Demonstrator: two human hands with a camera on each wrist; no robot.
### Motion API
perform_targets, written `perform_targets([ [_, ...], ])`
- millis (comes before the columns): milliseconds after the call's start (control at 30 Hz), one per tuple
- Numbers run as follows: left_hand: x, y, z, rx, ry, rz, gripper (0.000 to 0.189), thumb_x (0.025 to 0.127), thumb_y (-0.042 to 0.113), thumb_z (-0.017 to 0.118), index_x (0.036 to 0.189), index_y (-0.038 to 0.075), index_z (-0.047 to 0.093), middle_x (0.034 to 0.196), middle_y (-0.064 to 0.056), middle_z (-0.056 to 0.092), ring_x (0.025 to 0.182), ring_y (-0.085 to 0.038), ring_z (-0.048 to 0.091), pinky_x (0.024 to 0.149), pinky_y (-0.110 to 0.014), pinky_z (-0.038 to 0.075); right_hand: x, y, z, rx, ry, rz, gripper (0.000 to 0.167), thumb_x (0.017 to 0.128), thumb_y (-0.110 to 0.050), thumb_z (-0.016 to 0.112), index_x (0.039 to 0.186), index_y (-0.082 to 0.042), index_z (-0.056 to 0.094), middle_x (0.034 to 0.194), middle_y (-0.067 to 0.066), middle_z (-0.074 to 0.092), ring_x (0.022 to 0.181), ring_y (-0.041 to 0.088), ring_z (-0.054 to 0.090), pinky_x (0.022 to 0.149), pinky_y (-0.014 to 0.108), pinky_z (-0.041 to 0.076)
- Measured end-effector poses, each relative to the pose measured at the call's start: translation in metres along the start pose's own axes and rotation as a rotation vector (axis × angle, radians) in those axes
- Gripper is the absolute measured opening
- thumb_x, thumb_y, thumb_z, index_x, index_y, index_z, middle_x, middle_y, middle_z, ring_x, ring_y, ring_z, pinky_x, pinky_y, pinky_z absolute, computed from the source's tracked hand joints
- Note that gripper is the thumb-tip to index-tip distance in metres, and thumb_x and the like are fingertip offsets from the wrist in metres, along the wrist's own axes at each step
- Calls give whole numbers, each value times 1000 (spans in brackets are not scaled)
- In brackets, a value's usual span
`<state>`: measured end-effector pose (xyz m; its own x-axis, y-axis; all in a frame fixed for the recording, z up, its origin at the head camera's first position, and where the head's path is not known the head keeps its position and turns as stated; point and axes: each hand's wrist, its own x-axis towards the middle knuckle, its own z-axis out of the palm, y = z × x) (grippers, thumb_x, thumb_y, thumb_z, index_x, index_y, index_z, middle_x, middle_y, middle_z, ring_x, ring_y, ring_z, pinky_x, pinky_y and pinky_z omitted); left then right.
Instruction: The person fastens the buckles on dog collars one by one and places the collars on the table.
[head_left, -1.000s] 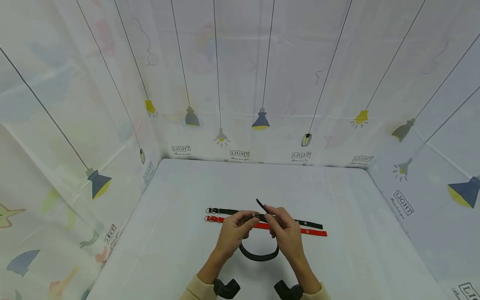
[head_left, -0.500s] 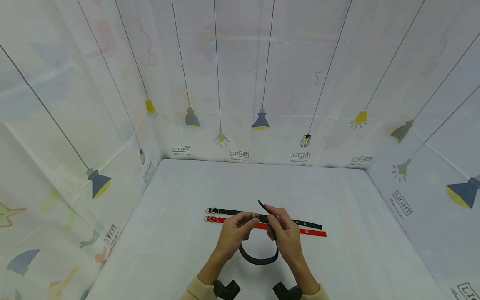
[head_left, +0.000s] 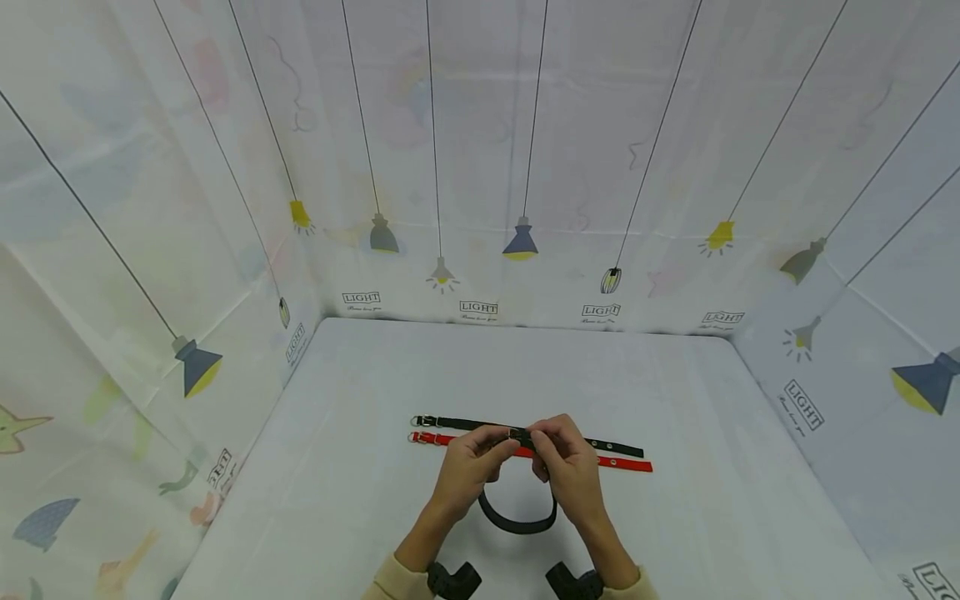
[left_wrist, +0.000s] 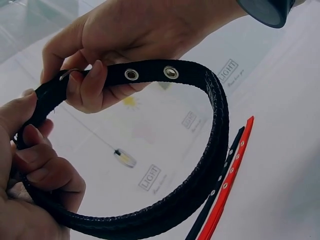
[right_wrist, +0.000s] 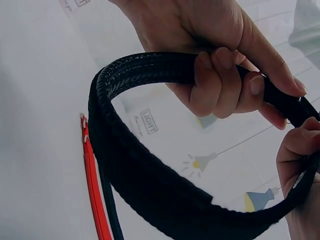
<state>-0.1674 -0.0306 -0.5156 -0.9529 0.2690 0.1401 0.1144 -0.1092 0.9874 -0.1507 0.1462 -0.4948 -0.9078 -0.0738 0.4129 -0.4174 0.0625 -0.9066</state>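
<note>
"Black looped strap (right_wrist: 150, 175), where is it?"
"Your left hand (head_left: 467, 473) and right hand (head_left: 576, 475) both pinch it, hanging between them; just beyond lie a red strap (head_left: 626, 464) and straight black strap (head_left: 465, 423)"

Lower centre: left grip (head_left: 470, 468) and right grip (head_left: 576, 471), bare hands, pinch a black strap (head_left: 517, 527) looped between them. Beyond, across the white desk (head_left: 375, 375), second black strap (head_left: 460, 423) lies just above a red strap (head_left: 626, 464). Lamp-printed backdrop (head_left: 480, 133) fills upper frame.
</note>
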Motion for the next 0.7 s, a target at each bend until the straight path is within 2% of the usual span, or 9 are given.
perform_targets([
  [167,-1,1,0,-14,3,11,26,96,26,69,116,10,71,77,2,56,57,-9,42,55,-20,37,0,-1,2,24,-14,5,9,103,-8,53,105,-3,60,92,7,52,59,19,55,50,29,50],
  [367,-2,1,1,-24,6,22,26,96,26,69,116,9,70,87,4,64,58,-8,42,56,-20,37,1,-1,1,63,-55,18,10,104,-6,49,104,0,57,97,12,53,64,22,60,56,34,57],
  [533,-2,-1,1,-22,12,5,27,95,27,70,116,11,71,91,7,68,60,-7,44,56,-20,38,1,0,0,46,-73,22,12,105,-6,46,104,0,57,97,13,50,63,23,59,55,35,55],
  [700,-1,-5,0,-16,3,3,26,96,26,69,118,13,71,90,5,66,59,-7,43,55,-19,37,1,3,-1,8,-94,-30,12,105,-4,48,105,0,60,99,14,48,60,23,54,53,32,50],
])
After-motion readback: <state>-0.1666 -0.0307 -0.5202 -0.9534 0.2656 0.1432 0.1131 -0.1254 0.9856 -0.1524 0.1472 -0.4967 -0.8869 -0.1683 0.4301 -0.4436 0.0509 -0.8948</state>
